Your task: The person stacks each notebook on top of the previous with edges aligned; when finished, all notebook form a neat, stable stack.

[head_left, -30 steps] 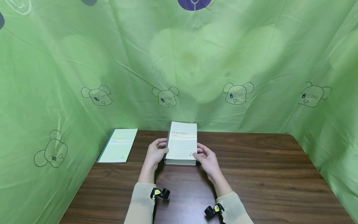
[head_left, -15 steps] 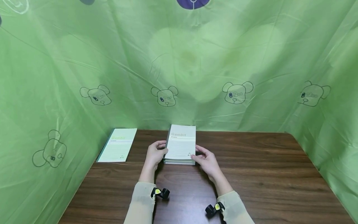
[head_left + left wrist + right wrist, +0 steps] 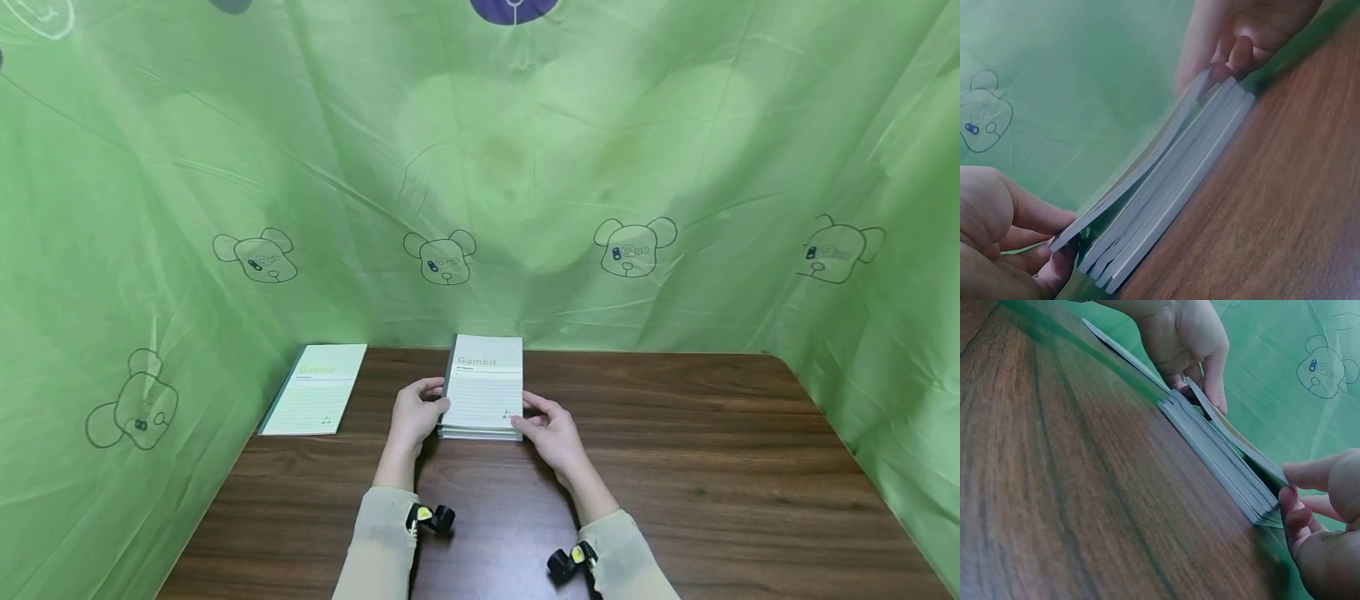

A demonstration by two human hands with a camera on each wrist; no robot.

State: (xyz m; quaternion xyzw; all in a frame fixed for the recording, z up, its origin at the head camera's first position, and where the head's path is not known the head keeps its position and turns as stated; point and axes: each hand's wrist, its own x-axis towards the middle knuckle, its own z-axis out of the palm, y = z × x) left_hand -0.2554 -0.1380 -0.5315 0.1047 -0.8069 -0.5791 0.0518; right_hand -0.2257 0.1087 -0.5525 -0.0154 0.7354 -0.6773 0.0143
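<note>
Pinching opposite sides of a Gambit notebook, the left hand at one edge and the right hand at the other, the hands hold it slightly bowed above a stack of notebooks, a gap showing between. On the tabletop, another notebook lies left of the stack, well apart; behind the stack hangs green cloth printed with animal heads.

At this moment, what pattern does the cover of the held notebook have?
The notebook cover is pale, with horizontal lines below "Gambit"; best in the head view.
</note>
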